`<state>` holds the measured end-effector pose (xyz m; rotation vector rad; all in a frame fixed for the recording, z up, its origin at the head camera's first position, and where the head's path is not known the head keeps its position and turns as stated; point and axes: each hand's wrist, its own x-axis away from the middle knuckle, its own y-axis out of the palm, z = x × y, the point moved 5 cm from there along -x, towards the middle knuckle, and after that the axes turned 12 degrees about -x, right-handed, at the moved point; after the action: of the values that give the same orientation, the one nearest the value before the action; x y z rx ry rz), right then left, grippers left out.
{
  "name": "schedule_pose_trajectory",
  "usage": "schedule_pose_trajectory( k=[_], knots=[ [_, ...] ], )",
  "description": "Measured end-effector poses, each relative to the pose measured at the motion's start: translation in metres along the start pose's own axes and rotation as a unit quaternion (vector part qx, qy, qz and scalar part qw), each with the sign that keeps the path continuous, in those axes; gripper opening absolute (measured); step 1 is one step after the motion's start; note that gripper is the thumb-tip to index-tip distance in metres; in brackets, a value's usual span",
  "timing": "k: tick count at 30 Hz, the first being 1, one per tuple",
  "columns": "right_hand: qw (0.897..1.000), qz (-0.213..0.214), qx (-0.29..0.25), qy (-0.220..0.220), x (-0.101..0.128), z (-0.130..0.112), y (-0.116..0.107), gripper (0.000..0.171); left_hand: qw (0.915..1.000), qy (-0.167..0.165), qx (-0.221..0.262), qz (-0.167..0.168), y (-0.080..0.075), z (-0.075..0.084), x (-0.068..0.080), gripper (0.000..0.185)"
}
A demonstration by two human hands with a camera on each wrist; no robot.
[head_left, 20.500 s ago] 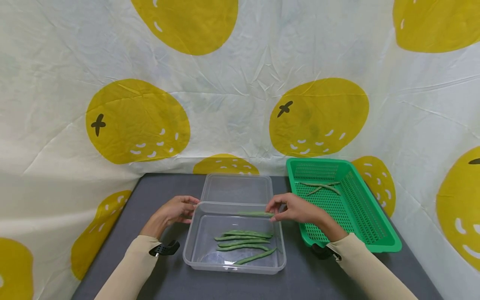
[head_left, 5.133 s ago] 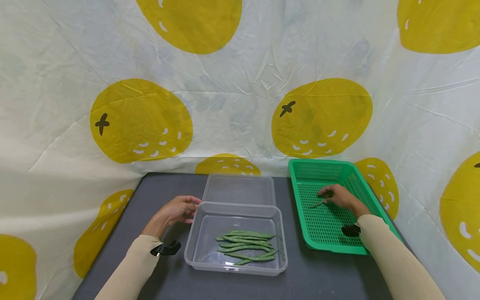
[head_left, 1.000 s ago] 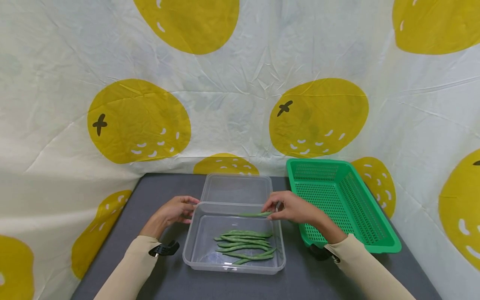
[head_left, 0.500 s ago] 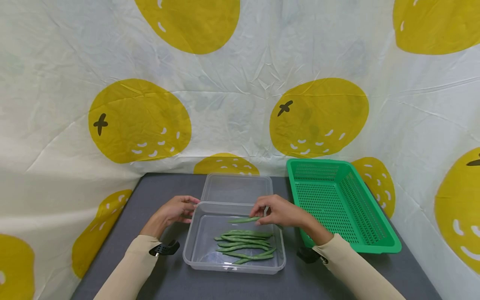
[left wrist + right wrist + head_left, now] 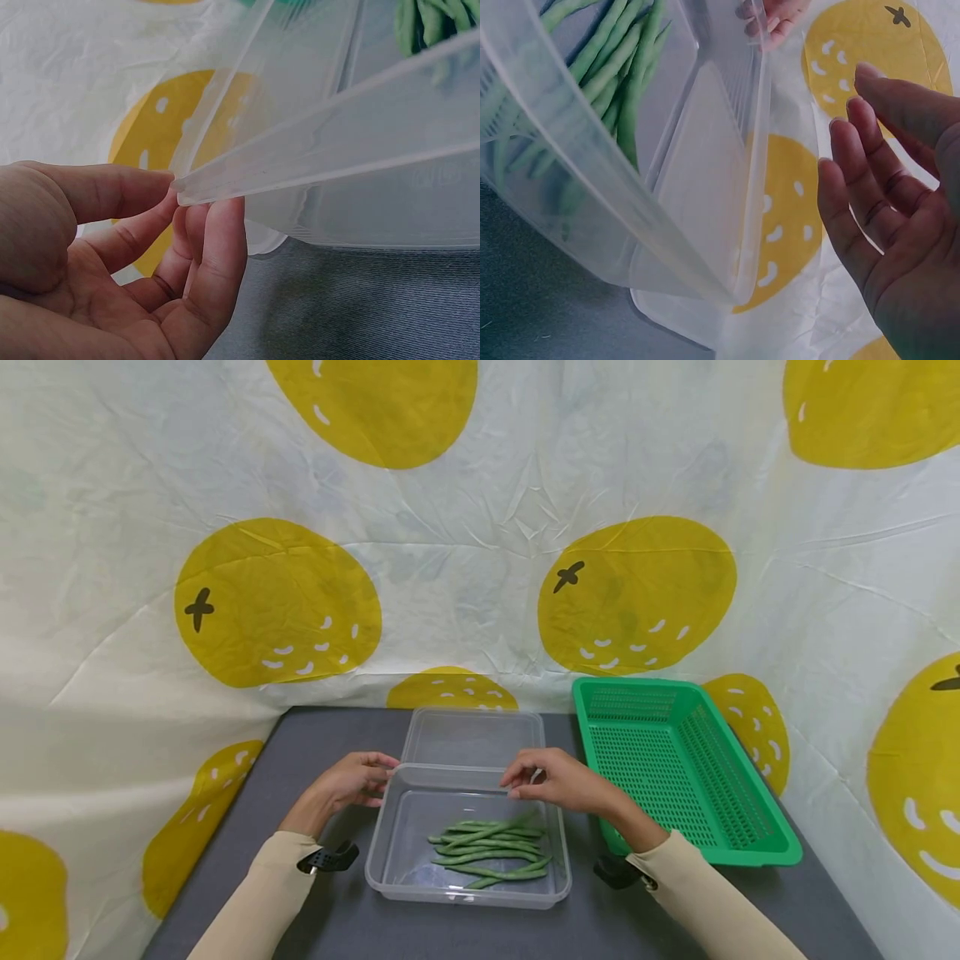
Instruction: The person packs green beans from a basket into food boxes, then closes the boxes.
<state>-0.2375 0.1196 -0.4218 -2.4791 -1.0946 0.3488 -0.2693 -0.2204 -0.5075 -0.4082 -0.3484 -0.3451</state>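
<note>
A clear plastic food container (image 5: 405, 822) holds several green beans (image 5: 489, 854), lying roughly side by side. One bean (image 5: 495, 830) lies slantwise across the top of the others. At the container's far left corner, my left hand (image 5: 351, 782) pinches the rim; in the left wrist view the thumb is above the corner (image 5: 187, 191) and fingers are below it. Over the far right part of the container hovers my right hand (image 5: 558, 782), its fingers loosely bent with nothing between them. The right wrist view shows a gap between this hand (image 5: 900, 180) and the container wall.
Behind the container lies a clear lid (image 5: 474, 735) on the dark grey table (image 5: 330, 739). A green perforated basket (image 5: 750, 777) stands to the right. A white cloth with yellow fruit shapes (image 5: 457, 610) hangs behind the table.
My right hand has let go of a green bean, which now lies across the others. Beans seen earlier in the basket no longer show there. My left hand stays at the corner.
</note>
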Motion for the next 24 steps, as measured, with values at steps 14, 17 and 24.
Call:
schedule_pose_trajectory(
  k=[14,17,24],
  knots=[
    [0.998,0.048,-0.018,0.043,0.009,0.008,-0.009,0.018,1.0000,-0.002,0.002,0.002,0.000,-0.001,0.002,0.040],
    [0.996,0.065,-0.023,0.055,0.010,0.012,-0.014,0.020,1.0000,0.000,0.003,0.000,0.000,-0.001,0.002,0.040],
    [0.991,0.104,-0.035,0.080,0.010,0.018,-0.024,0.028,1.0000,-0.003,0.006,-0.003,0.001,0.000,0.002,0.040]
  ],
)
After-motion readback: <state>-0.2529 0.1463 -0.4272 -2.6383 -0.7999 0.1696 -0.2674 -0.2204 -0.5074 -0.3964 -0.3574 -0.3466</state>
